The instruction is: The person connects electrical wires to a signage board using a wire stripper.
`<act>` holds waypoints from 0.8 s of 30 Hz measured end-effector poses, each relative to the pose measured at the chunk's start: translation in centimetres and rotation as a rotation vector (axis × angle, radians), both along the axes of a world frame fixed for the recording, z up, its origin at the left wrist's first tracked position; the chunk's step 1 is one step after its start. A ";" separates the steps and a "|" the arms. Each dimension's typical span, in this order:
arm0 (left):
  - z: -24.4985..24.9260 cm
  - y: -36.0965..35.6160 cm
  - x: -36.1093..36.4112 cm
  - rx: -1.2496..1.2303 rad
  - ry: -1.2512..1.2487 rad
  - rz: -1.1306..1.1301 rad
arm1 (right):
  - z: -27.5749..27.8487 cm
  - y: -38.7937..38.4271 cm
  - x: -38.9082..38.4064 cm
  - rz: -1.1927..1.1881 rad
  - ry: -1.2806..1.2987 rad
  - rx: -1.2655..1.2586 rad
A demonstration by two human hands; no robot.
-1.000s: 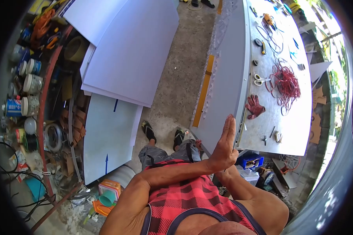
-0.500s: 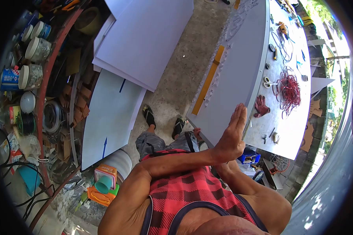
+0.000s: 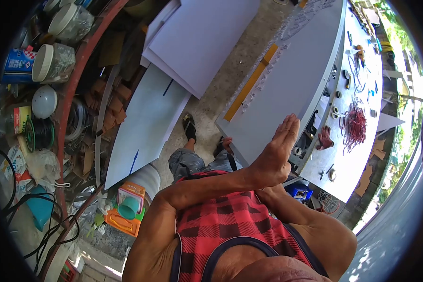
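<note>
My left hand [image 3: 273,154] lies across the large flat grey-white panel [image 3: 286,89], its fingers stretched out straight and held together. Its forearm crosses in front of my body. Beneath that arm, my right hand [image 3: 227,144] reaches through to the panel's near left corner, and its visible fingers curl around the edge. The rest of this hand is hidden behind the panel and the left arm. A yellow strip [image 3: 251,83] runs along the panel's left side, beside crinkled clear material [image 3: 260,77]. A metal edge [image 3: 325,77] borders its right side.
Right of the panel stands a white worktable [image 3: 333,174] with a red glove [image 3: 325,138], tangled red cord [image 3: 355,123] and tools. On the left, white sheets [image 3: 197,42] lean near a shelf [image 3: 69,108] of jars. My sandalled foot [image 3: 189,128] is on the concrete floor.
The panel's right edge has come away from the worktable, opening a gap where items beneath show. Both hands keep their places on the panel. The view has turned slightly.
</note>
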State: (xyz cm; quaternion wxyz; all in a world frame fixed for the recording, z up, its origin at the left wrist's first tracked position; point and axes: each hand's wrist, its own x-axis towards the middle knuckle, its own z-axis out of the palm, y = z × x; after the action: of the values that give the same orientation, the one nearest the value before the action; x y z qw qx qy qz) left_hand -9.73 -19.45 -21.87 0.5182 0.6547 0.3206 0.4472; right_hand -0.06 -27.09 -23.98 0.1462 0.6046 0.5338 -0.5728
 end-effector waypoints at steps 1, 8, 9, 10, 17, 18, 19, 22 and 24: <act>-0.2 0.3 -0.7 0.002 -0.005 0.001 | 0.1 0.4 -0.7 0.015 0.002 -0.002; -0.6 1.1 -4.0 -0.037 -0.041 0.009 | -0.3 2.4 -3.5 0.077 -0.011 -0.025; -0.6 1.2 -4.4 -0.033 -0.040 0.011 | -0.3 2.6 -3.8 0.083 -0.010 -0.028; -0.8 1.3 -4.7 -0.034 -0.037 0.012 | -0.4 2.7 -4.0 0.089 -0.014 -0.027; -1.1 2.0 -6.3 -0.060 -0.040 0.030 | -0.5 3.7 -4.8 0.101 -0.031 -0.020; -1.1 1.9 -6.4 -0.056 -0.045 0.028 | -0.4 3.8 -4.8 0.105 -0.033 -0.021; -1.2 2.0 -6.5 -0.053 -0.035 0.031 | -0.3 3.9 -4.9 0.108 -0.036 -0.019; -1.3 2.4 -6.6 -0.025 -0.004 0.055 | -0.3 4.2 -5.1 0.117 -0.043 -0.008; -1.1 2.5 -6.7 -0.020 0.016 0.078 | -0.3 4.3 -5.2 0.121 -0.047 -0.007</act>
State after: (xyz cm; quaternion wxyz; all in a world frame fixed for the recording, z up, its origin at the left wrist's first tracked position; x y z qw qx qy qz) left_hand -16.39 -16.92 -22.99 0.5045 0.6399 0.3545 0.4587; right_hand -5.23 -22.76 -24.27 0.1951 0.5839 0.5639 -0.5505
